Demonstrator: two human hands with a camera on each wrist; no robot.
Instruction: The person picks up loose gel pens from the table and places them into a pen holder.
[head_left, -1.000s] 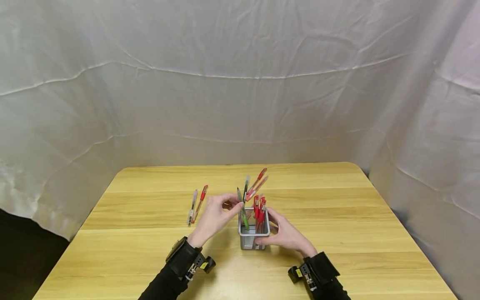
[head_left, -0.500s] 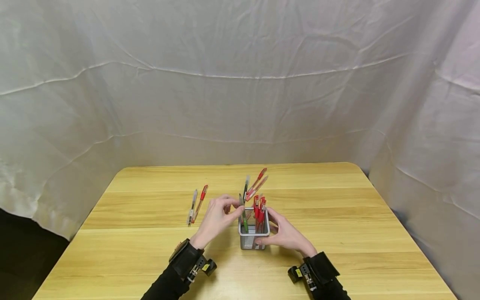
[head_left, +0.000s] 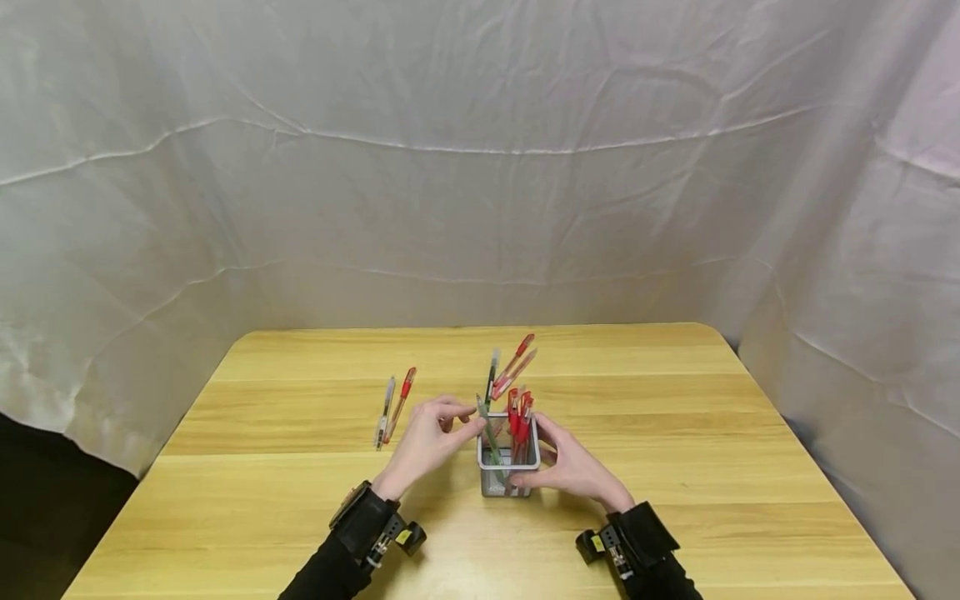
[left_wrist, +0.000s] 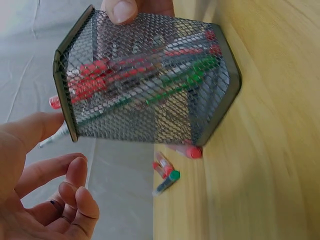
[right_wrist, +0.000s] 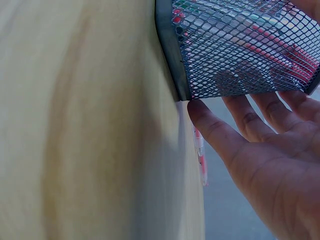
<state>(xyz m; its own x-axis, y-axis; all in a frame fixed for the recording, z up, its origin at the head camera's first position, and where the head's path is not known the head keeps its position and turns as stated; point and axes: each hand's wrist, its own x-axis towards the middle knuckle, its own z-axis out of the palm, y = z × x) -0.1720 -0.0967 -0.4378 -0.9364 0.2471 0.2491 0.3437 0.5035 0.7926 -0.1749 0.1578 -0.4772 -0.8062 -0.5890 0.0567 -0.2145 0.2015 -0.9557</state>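
A square metal-mesh pen holder (head_left: 491, 482) stands upright on the table, with several red-capped pens (head_left: 522, 417) and a green pen (head_left: 491, 437) in it. My right hand (head_left: 579, 471) grips the holder's right side, thumb at the front and fingers behind. At the left rim is my left hand (head_left: 427, 442), its thumb and forefinger apart on either side of the green pen's upper end. In the left wrist view the left thumb (left_wrist: 37, 127) lies by the rim, and green tips (left_wrist: 200, 72) show through the mesh near the bottom.
Behind the holder lie a dark pen (head_left: 492, 375) and two red pens (head_left: 513, 367). Left of my left hand lie a clear pen (head_left: 386, 410) and a red pen (head_left: 402, 402). A pale curtain (head_left: 480, 208) hangs beyond the wooden table (head_left: 712, 433).
The green pen has sunk deeper into the holder and leans with its lower end further right. My left hand has lowered a little and loosened from it. The right hand stays put.
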